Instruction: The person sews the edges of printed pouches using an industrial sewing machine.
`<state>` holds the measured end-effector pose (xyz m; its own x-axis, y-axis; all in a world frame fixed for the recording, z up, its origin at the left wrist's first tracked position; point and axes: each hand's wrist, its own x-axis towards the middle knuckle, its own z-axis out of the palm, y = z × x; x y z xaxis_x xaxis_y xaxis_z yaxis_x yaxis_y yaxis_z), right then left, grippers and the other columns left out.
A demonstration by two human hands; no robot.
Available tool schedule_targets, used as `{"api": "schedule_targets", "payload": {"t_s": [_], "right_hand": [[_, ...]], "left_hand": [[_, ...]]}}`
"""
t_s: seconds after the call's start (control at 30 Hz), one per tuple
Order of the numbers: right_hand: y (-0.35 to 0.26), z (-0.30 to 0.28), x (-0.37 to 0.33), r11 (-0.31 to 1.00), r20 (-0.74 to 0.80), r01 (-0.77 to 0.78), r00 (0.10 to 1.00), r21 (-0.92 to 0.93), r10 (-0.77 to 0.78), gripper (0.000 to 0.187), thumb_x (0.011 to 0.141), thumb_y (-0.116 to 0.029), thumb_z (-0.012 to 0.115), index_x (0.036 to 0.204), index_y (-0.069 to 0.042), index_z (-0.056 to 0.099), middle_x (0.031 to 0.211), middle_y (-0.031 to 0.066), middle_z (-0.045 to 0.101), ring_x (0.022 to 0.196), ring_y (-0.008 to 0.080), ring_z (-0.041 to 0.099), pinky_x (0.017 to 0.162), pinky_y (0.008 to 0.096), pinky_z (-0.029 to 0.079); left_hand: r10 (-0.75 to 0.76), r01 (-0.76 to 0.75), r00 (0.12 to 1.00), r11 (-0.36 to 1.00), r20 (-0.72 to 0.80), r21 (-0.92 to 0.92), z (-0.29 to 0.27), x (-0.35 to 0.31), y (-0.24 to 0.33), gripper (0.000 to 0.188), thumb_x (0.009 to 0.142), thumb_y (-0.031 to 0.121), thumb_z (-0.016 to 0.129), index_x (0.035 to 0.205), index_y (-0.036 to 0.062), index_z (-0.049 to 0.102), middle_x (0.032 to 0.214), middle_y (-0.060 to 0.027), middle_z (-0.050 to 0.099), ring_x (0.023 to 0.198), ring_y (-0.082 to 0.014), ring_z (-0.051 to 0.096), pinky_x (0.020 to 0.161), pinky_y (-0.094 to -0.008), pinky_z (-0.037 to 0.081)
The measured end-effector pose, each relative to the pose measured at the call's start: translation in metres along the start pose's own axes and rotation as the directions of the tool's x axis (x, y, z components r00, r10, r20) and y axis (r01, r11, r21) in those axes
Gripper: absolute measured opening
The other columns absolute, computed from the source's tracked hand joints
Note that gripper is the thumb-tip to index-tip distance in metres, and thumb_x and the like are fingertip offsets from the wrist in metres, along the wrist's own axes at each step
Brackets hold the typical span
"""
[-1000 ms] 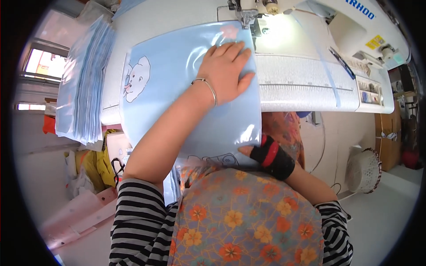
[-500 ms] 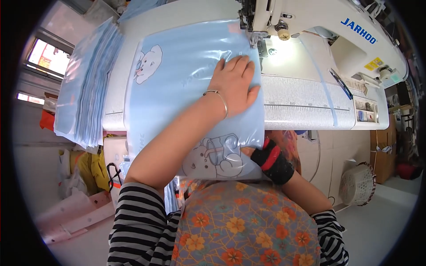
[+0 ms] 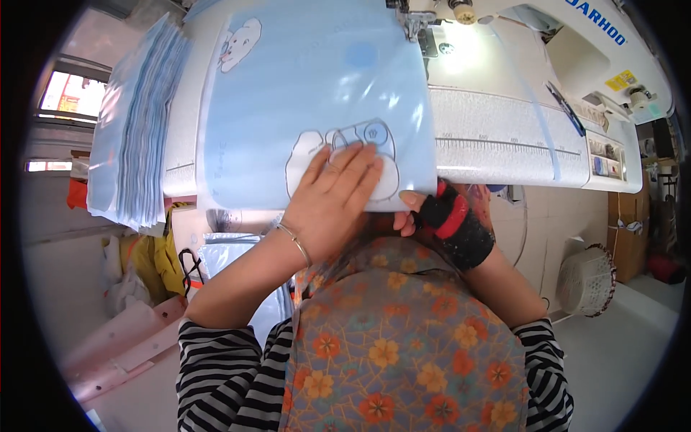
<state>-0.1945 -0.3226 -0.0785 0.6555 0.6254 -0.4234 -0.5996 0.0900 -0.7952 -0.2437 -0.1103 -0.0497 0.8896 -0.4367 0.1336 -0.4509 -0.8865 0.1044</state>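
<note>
A glossy light-blue plastic sheet (image 3: 288, 93) with printed white cartoon animals lies across the sewing machine bed. Its far right edge runs up beside the presser foot (image 3: 417, 29). My left hand (image 3: 335, 191) rests flat on the near part of the sheet, over the larger printed animal, fingers stretched away from me. At the near right corner, my right hand (image 3: 446, 219), in a black and red fingerless glove, pinches the sheet's edge, thumb on top and fingers curled below. Some of those fingers are hidden by the sheet and glove.
A thick stack of blue sheets (image 3: 137, 129) hangs over the table's left edge. More folded sheets (image 3: 241, 259) lie below, left of my apron. To the right are the sewing machine (image 3: 604, 50), a dark pen-like tool (image 3: 566, 109), a small parts tray (image 3: 606, 160) and a white basket (image 3: 586, 281).
The sheet has slid away from me along the machine bed. My left hand has come back toward my body onto the nearer printed animal. My right hand still pinches the corner, slightly farther forward.
</note>
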Motion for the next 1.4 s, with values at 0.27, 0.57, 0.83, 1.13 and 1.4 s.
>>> {"api": "schedule_targets", "payload": {"t_s": [0.27, 0.57, 0.83, 1.13, 1.4], "right_hand": [[-0.014, -0.033, -0.012, -0.276, 0.406, 0.321, 0.477, -0.906, -0.779, 0.045, 0.072, 0.002, 0.062, 0.116, -0.007, 0.059, 0.109, 0.0188, 0.064, 0.096, 0.0373, 0.062, 0.083, 0.0419, 0.051], [-0.033, -0.021, 0.014, -0.382, 0.571, 0.438, 0.480, -0.814, -0.666, 0.031, 0.071, -0.006, 0.065, 0.102, -0.008, 0.068, 0.104, 0.0117, 0.065, 0.098, 0.0310, 0.063, 0.086, 0.0415, 0.050], [-0.027, -0.028, 0.025, -0.377, 0.583, 0.460, 0.484, -0.804, -0.652, 0.037, 0.067, -0.004, 0.066, 0.104, -0.006, 0.066, 0.105, 0.0128, 0.064, 0.100, 0.0326, 0.063, 0.085, 0.0425, 0.051], [-0.050, -0.021, 0.040, -0.355, 0.525, 0.388, 0.591, -0.851, -0.612, 0.047, 0.074, -0.018, 0.072, 0.117, -0.002, 0.059, 0.123, 0.0193, 0.057, 0.114, 0.0371, 0.054, 0.097, 0.0468, 0.044], [-0.066, -0.022, 0.068, -0.351, 0.491, 0.344, 0.639, -0.871, -0.592, 0.057, 0.077, -0.029, 0.075, 0.123, -0.001, 0.056, 0.130, 0.0218, 0.053, 0.120, 0.0398, 0.051, 0.102, 0.0465, 0.041]], "left_hand": [[-0.004, 0.024, 0.956, 0.997, -0.294, 0.067, 0.019, -0.009, -0.008, 0.042, 0.079, 0.006, 0.054, 0.121, 0.0010, 0.060, 0.131, -0.0127, 0.056, 0.122, -0.0270, 0.053, 0.105, -0.0440, 0.039], [-0.222, 0.268, 0.925, 0.956, -0.307, 0.118, 0.010, -0.041, -0.045, 0.057, 0.065, -0.006, 0.056, 0.122, 0.0003, 0.059, 0.126, -0.0161, 0.058, 0.119, -0.0321, 0.054, 0.101, -0.0423, 0.042], [-0.162, 0.261, 0.908, 0.940, -0.386, 0.218, -0.013, -0.086, -0.096, 0.049, 0.063, -0.012, 0.054, 0.109, -0.0004, 0.066, 0.111, -0.0149, 0.065, 0.102, -0.0308, 0.064, 0.087, -0.0373, 0.052], [-0.156, 0.228, 0.942, 0.947, -0.298, 0.226, -0.025, -0.048, -0.136, 0.050, 0.063, -0.009, 0.056, 0.110, 0.0046, 0.067, 0.102, -0.0088, 0.064, 0.093, -0.0287, 0.062, 0.081, -0.0360, 0.053], [-0.117, 0.192, 0.952, 0.948, -0.283, 0.253, -0.023, -0.021, -0.177, 0.050, 0.066, -0.010, 0.054, 0.112, 0.0061, 0.066, 0.106, -0.0101, 0.065, 0.094, -0.0294, 0.063, 0.082, -0.0363, 0.053]]}}
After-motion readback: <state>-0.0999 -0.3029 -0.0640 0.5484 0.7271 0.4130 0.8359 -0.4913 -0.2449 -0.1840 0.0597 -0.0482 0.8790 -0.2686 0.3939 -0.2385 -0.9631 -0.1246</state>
